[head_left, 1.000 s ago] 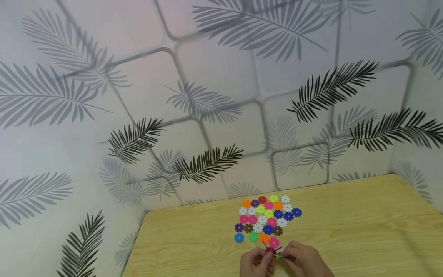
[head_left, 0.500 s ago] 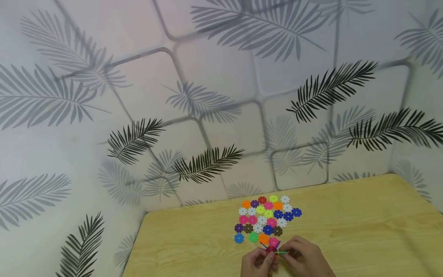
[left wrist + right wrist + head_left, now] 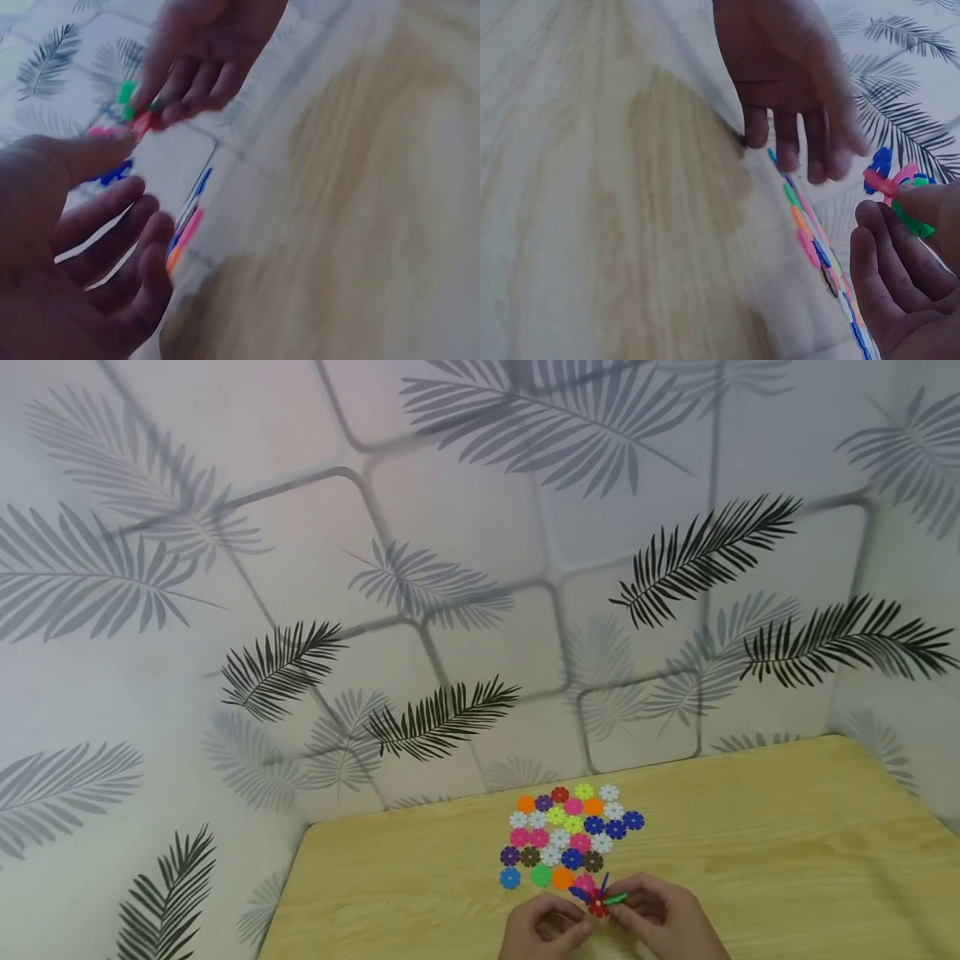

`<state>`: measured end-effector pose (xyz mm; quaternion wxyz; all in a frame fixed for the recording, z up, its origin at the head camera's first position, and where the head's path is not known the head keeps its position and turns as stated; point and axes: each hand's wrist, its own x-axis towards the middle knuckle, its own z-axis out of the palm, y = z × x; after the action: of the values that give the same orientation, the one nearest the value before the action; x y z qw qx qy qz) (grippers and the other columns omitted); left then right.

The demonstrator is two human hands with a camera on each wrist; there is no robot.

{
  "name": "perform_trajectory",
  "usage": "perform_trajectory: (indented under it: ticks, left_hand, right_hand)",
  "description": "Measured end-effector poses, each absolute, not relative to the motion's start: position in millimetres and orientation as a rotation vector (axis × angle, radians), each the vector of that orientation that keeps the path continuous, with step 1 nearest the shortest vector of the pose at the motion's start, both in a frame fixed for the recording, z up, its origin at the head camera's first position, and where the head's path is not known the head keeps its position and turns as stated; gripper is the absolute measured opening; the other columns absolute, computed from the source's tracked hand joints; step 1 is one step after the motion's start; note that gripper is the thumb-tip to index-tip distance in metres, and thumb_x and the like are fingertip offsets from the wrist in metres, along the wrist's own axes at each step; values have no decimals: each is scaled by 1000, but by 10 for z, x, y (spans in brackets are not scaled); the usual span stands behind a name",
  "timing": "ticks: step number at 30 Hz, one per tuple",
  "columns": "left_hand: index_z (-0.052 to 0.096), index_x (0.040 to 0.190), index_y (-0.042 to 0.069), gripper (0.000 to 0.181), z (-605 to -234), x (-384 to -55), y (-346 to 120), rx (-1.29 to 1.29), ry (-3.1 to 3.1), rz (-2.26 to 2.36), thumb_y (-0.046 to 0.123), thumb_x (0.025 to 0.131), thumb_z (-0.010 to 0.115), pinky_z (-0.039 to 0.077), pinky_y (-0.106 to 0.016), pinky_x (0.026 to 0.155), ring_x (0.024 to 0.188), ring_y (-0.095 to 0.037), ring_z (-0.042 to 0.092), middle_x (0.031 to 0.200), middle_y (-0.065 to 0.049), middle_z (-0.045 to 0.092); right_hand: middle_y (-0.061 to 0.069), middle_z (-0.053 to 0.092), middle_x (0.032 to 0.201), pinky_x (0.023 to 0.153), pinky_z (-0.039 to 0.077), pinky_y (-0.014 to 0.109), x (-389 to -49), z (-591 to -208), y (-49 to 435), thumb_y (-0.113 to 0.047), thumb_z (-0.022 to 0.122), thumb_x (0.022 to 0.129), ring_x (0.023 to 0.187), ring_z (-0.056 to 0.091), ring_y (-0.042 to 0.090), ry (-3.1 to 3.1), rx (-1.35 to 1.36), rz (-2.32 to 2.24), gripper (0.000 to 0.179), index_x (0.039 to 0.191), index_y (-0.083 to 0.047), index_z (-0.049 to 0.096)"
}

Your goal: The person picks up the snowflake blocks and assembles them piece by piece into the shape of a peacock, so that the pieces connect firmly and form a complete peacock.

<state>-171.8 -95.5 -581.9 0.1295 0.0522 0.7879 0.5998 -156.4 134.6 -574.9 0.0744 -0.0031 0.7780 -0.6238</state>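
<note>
A small joined piece of notched plastic discs, with a red disc (image 3: 597, 905) in its middle, has blue discs (image 3: 580, 893) and a green disc (image 3: 616, 898) standing out from it. My right hand (image 3: 667, 917) pinches it between thumb and fingers at the green side. In the right wrist view, a pink disc (image 3: 905, 174) also shows in the piece. My left hand (image 3: 543, 928) is just left of the red disc, thumb and fingers apart with nothing between them. The right wrist view shows a small gap between the left thumb (image 3: 849, 135) and the piece.
Several loose notched discs lie flat in rough rows beyond the hands, among them a light blue disc (image 3: 510, 877), an orange disc (image 3: 563, 878) and a brown disc (image 3: 592, 861). They rest on a wood-grain table (image 3: 405, 877). A leaf-patterned wall (image 3: 480, 652) rises behind it.
My left fingers have let go of the red disc and moved slightly left. The joined piece has turned in my right hand, showing more of its red face. The head view has shifted a little.
</note>
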Motion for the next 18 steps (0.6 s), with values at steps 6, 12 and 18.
perform_trajectory:
  ticks: [6,12,18]
  left_hand:
    - [76,104,14,9,-5750,-2025,-1146,140,2760,1532,14,96,82,49,-18,66,73,-1,55,97,3,69]
    - [78,119,14,21,-5774,-2181,-1141,274,2940,1055,18,99,79,55,-28,77,85,-8,58,111,3,64]
    - [72,119,14,21,-5739,-2242,-1096,326,2965,837,21,101,79,60,-39,88,97,-16,64,114,0,62]
  right_hand:
    - [10,81,99,78,65,26,-1575,-5713,1421,-4,79,96,88,79,20,2289,136,-1958,22,118,0,76]
    - [10,82,99,79,67,28,-1560,-5798,1397,-3,80,96,88,79,19,2257,218,-1975,23,118,2,76]
    - [8,81,96,79,67,30,-1584,-5799,1350,-1,80,96,90,78,22,2238,282,-1979,21,116,1,77]
